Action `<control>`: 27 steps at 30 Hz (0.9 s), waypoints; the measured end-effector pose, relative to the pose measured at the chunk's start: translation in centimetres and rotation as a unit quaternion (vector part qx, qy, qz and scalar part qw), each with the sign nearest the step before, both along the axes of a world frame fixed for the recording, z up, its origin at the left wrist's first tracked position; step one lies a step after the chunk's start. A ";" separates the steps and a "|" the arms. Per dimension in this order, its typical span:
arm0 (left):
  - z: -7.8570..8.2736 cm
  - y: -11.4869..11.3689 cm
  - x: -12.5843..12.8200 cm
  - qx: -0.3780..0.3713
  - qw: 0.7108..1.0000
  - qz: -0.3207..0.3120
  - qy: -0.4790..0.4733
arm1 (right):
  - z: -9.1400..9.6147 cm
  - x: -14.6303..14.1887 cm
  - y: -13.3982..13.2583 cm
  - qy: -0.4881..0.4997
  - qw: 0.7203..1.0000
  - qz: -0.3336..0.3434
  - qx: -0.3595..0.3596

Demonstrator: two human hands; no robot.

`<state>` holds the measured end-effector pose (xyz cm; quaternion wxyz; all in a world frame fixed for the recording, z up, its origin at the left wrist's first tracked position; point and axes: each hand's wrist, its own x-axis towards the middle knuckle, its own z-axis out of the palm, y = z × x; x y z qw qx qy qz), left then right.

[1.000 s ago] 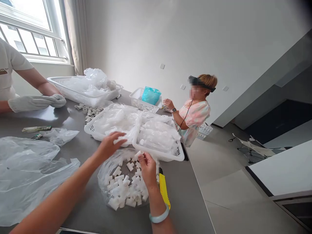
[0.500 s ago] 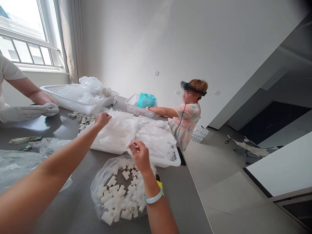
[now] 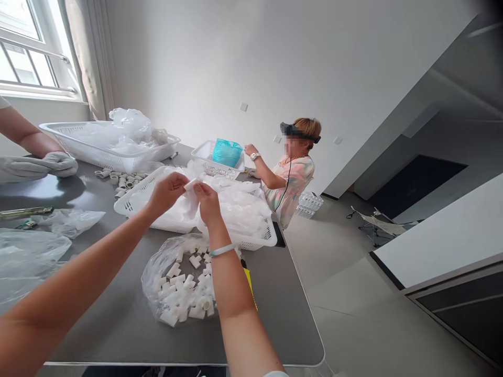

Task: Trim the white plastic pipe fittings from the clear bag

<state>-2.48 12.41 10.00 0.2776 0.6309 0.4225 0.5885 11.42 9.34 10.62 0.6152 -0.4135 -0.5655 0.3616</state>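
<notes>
My right hand [image 3: 207, 201] pinches a white plastic pipe fitting [image 3: 190, 184] over the baskets. My left hand [image 3: 168, 192] is closed on a thin clear plastic bag [image 3: 192, 204], which hangs between both hands around the fitting. Whether the fitting is inside the bag I cannot tell. Beneath my hands, two white baskets [image 3: 271, 236] hold heaps of clear plastic bags [image 3: 245, 209]. In front of them lies a large open plastic bag [image 3: 151, 269] with many white tee pipe fittings [image 3: 195, 261], partly behind my right forearm.
Grey pipe fittings [image 3: 124, 180] lie loose beside a basket [image 3: 58, 133] of plastic bags. A gloved co-worker's hands [image 3: 58, 163] are at left. Across the table, another person [image 3: 291, 173] stands by a basket [image 3: 202, 152] with a blue bag [image 3: 228, 153]. Flat bags [image 3: 31, 262] lie at left.
My left hand has come up from the basket with a plastic bag, and my right hand has brought the fitting to it. The person across has raised a hand from the basket.
</notes>
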 end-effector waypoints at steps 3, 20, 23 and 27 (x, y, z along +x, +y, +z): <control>-0.5 1.1 0.2 -0.021 0.999 0.037 -0.019 | -0.2 -0.4 0.9 0.063 0.997 0.002 -0.038; 0.8 1.8 -4.2 -0.052 0.982 0.139 0.115 | -0.5 2.9 1.2 0.221 0.974 0.002 -0.050; 3.1 0.2 -1.6 -0.017 0.973 -0.096 0.210 | -0.2 3.5 0.0 0.201 0.978 0.045 -0.038; 4.3 -1.8 1.0 -0.089 0.939 -0.236 0.235 | -0.3 5.4 -2.4 0.182 0.980 0.073 -0.033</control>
